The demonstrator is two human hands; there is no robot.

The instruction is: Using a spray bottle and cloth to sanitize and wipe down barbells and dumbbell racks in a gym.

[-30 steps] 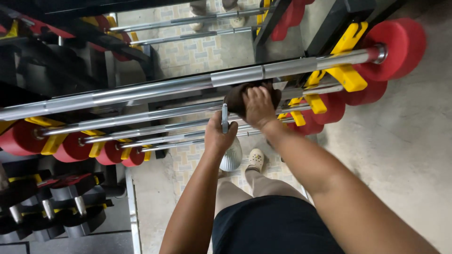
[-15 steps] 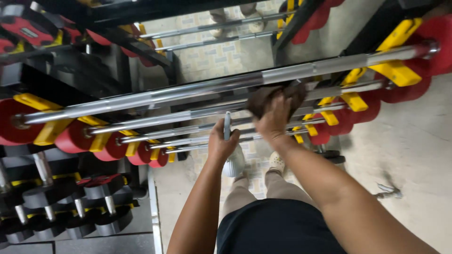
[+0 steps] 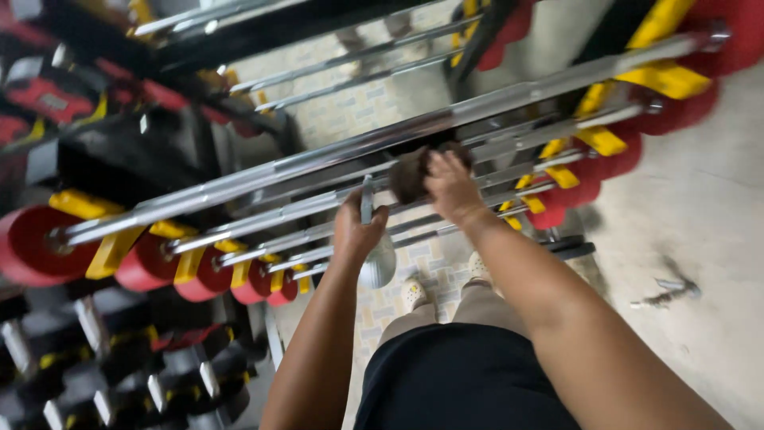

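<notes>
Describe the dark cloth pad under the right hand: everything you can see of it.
The cloth pad is a dark brown, fuzzy-looking bunched wad, pressed against a chrome bar on the rack. The right hand covers its right side, fingers curled over it. The left hand is apart from it, gripping a slim metal tool. Motion blur hides its weave.

Bare forearms, black top, khaki trousers, pale shoes

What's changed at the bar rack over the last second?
Little has changed. The right hand stays pressing the dark cloth on a chrome bar, perhaps slid slightly along it. The left hand still grips the spray bottle just below the bars. Nothing was picked up or let go. The camera view shifted; the red weights stay racked.
</notes>
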